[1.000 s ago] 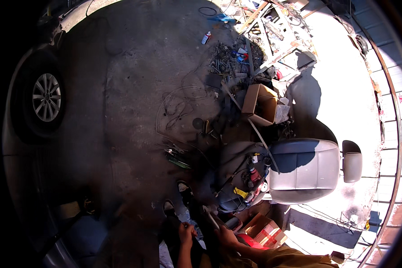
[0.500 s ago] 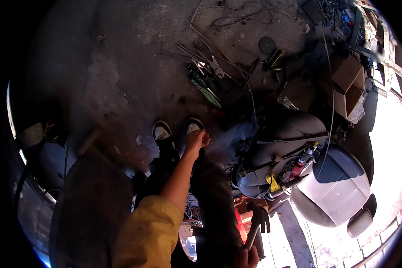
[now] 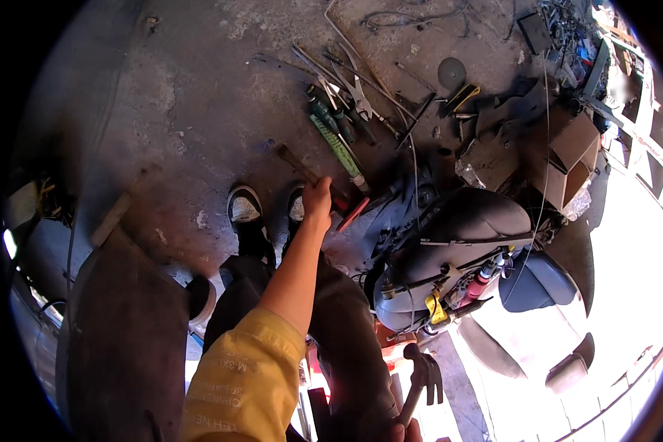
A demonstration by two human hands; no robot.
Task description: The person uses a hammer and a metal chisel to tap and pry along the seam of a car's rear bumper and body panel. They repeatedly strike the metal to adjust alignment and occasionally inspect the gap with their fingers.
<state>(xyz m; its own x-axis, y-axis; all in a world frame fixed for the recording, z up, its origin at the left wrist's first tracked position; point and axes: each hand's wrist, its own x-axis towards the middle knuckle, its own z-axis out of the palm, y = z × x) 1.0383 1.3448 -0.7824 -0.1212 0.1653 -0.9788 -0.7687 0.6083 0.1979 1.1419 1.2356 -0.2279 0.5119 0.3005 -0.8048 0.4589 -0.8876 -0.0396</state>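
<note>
My left hand (image 3: 317, 200), at the end of a yellow-sleeved arm, is down by my shoes (image 3: 244, 206) with its fingers closed round a brown, flat-ended bar (image 3: 296, 163). A red part (image 3: 353, 214) shows on the bar's other side, beyond my fingers; its exact kind is unclear. At the lower edge, my right hand (image 3: 407, 432) grips a claw hammer (image 3: 422, 376) by its handle, head upward. Just past my left hand lie a green-handled tool (image 3: 334, 147) and pliers (image 3: 359, 103) among several rods.
To my right stand a dark seat cushion (image 3: 473, 221) and a grey seat (image 3: 541, 287), with a red bottle (image 3: 476, 286) and a yellow tool (image 3: 436, 308) between them. Farther right is an open cardboard box (image 3: 571, 158). A dark rounded panel (image 3: 129, 331) is at my left.
My left hand has moved forward, from above my shoe onto the brown bar. My right hand still holds the hammer. The view has shifted slightly and brightened.
</note>
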